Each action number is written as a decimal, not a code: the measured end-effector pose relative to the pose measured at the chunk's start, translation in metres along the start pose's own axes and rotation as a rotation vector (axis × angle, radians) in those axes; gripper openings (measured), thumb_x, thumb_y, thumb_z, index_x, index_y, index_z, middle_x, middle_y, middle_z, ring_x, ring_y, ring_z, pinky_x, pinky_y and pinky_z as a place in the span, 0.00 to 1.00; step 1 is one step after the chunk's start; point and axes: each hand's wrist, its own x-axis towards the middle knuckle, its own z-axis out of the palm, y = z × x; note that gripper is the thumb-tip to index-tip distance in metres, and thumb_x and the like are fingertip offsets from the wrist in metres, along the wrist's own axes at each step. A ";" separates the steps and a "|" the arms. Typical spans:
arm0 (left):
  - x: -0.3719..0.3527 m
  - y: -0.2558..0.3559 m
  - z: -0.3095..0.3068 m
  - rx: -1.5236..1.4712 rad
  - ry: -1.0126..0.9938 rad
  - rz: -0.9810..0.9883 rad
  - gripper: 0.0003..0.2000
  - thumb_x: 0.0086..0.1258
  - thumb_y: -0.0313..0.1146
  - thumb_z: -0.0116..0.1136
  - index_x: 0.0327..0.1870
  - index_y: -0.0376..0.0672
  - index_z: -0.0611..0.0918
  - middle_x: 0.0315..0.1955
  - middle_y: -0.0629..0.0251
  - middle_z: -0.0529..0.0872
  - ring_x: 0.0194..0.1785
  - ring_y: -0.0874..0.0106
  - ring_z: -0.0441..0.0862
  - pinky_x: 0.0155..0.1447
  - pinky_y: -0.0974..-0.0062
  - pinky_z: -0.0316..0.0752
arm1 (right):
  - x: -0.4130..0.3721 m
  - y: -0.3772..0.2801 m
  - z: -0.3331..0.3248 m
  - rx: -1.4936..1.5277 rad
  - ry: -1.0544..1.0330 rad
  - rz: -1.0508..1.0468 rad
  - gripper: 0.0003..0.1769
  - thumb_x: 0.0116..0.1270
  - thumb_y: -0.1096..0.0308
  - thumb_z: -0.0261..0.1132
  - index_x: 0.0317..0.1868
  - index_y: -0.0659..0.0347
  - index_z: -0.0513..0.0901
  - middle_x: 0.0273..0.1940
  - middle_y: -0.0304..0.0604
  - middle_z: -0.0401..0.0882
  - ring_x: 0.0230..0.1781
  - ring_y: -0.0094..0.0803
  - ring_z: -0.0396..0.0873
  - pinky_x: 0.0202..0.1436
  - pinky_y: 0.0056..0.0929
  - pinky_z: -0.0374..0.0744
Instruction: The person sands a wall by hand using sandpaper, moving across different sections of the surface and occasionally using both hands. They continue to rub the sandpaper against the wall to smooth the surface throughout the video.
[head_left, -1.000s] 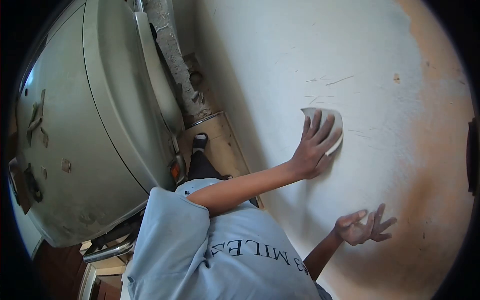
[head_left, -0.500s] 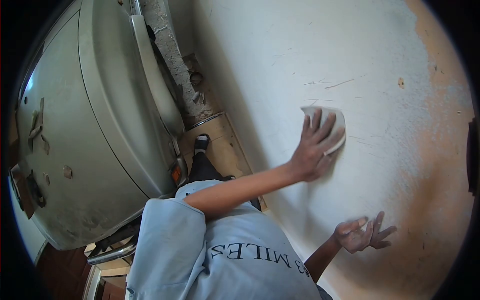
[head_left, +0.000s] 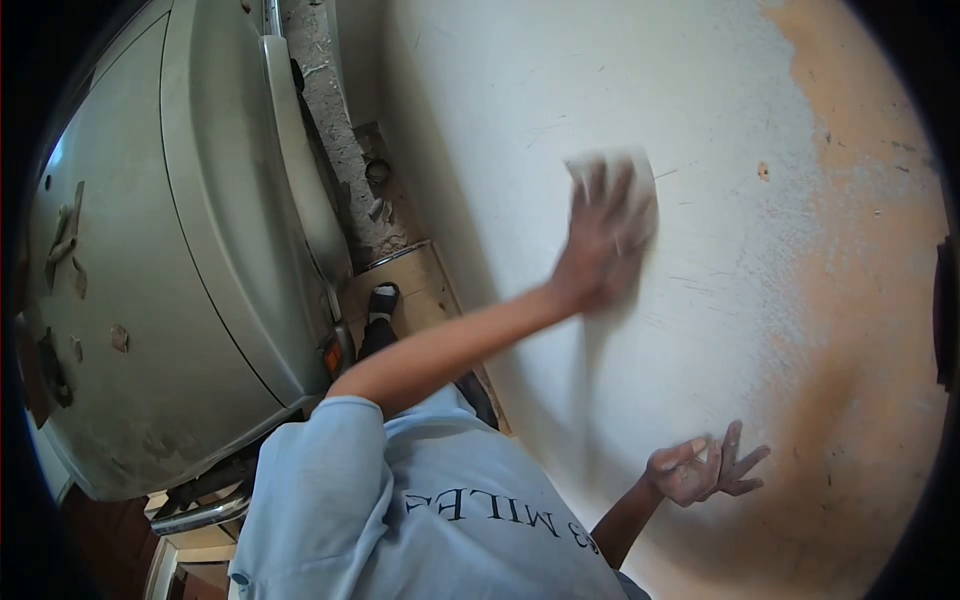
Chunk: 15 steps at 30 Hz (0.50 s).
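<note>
My left hand [head_left: 603,240] is pressed flat against the white wall [head_left: 500,130], with a pale, thin sheet [head_left: 640,168] held under its fingers. The hand and sheet are blurred by motion, and most of the sheet is hidden beneath the palm. Lower right, my right hand [head_left: 700,473] is beside the wall with its fingers spread and nothing in it. Whether it touches the wall I cannot tell. Dust coats its fingers. Scratches and a small chipped spot [head_left: 763,171] mark the wall, and orange-brown patches [head_left: 850,260] show at its right side.
A dusty vehicle [head_left: 230,200] stands at the left, with scraps [head_left: 119,338] and other small objects on it. Between vehicle and wall lie rubble [head_left: 322,75] and a tiled floor strip [head_left: 415,285], where my foot [head_left: 383,299] is visible.
My left hand and the sheet have moved up across the wall in the view. My right hand keeps nearly the same place and spread shape. The whole view has shifted slightly.
</note>
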 end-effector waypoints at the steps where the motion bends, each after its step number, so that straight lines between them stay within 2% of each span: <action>1: 0.036 -0.005 -0.010 -0.089 0.108 -0.101 0.29 0.58 0.31 0.51 0.65 0.43 0.64 0.69 0.50 0.47 0.72 0.46 0.35 0.68 0.45 0.33 | 0.000 0.000 0.000 0.001 -0.002 -0.002 0.04 0.61 0.67 0.52 0.35 0.56 0.70 0.37 0.49 0.82 0.60 0.59 0.65 0.68 0.58 0.39; 2: 0.061 -0.003 -0.018 -0.179 0.214 -0.203 0.29 0.58 0.31 0.51 0.65 0.43 0.64 0.69 0.50 0.46 0.72 0.46 0.36 0.68 0.45 0.34 | 0.000 0.000 0.001 0.000 -0.005 -0.003 0.04 0.61 0.68 0.52 0.35 0.56 0.70 0.37 0.49 0.82 0.60 0.59 0.65 0.69 0.58 0.39; 3: 0.061 0.004 -0.013 -0.105 0.258 -0.217 0.29 0.58 0.32 0.51 0.64 0.42 0.64 0.69 0.48 0.47 0.72 0.46 0.36 0.68 0.45 0.34 | 0.000 0.000 0.000 -0.001 -0.007 0.000 0.04 0.61 0.68 0.52 0.35 0.56 0.70 0.37 0.49 0.82 0.60 0.59 0.65 0.69 0.58 0.38; 6: -0.013 0.030 0.013 0.000 0.066 -0.140 0.29 0.58 0.33 0.53 0.64 0.42 0.65 0.69 0.48 0.49 0.72 0.47 0.37 0.68 0.45 0.33 | 0.003 -0.002 0.000 0.001 0.011 -0.015 0.03 0.60 0.68 0.52 0.35 0.55 0.70 0.38 0.49 0.82 0.59 0.60 0.66 0.69 0.57 0.38; 8: -0.066 0.058 0.013 -0.105 -0.168 -0.136 0.30 0.56 0.33 0.55 0.63 0.44 0.66 0.69 0.48 0.49 0.72 0.47 0.37 0.69 0.45 0.32 | 0.005 -0.003 0.000 -0.003 0.007 -0.018 0.03 0.60 0.68 0.52 0.35 0.55 0.70 0.38 0.49 0.82 0.59 0.60 0.66 0.69 0.57 0.38; 11: -0.054 0.039 0.010 0.004 -0.170 0.035 0.26 0.59 0.28 0.49 0.62 0.38 0.67 0.69 0.45 0.46 0.72 0.47 0.35 0.69 0.46 0.31 | 0.003 -0.001 0.000 0.027 0.023 -0.031 0.04 0.60 0.68 0.53 0.36 0.55 0.69 0.38 0.48 0.82 0.59 0.60 0.66 0.69 0.56 0.38; 12: -0.028 0.026 0.002 -0.020 -0.084 0.066 0.28 0.57 0.31 0.55 0.63 0.45 0.67 0.69 0.48 0.50 0.72 0.49 0.38 0.69 0.46 0.32 | 0.004 -0.001 0.001 0.041 0.037 -0.034 0.04 0.60 0.69 0.53 0.36 0.55 0.69 0.38 0.48 0.82 0.59 0.60 0.66 0.69 0.56 0.39; 14: 0.041 0.020 -0.012 -0.044 0.129 -0.120 0.27 0.61 0.26 0.49 0.65 0.44 0.63 0.68 0.48 0.49 0.72 0.47 0.37 0.69 0.48 0.35 | 0.004 -0.002 0.000 0.044 0.026 -0.016 0.04 0.60 0.69 0.53 0.36 0.55 0.69 0.38 0.46 0.82 0.59 0.59 0.67 0.69 0.55 0.39; 15: 0.073 0.018 -0.017 -0.086 0.244 -0.128 0.28 0.62 0.24 0.46 0.66 0.43 0.60 0.69 0.47 0.47 0.71 0.46 0.38 0.70 0.49 0.36 | 0.004 -0.002 -0.002 0.045 0.021 -0.009 0.04 0.60 0.70 0.53 0.36 0.54 0.69 0.38 0.46 0.82 0.59 0.58 0.67 0.70 0.55 0.40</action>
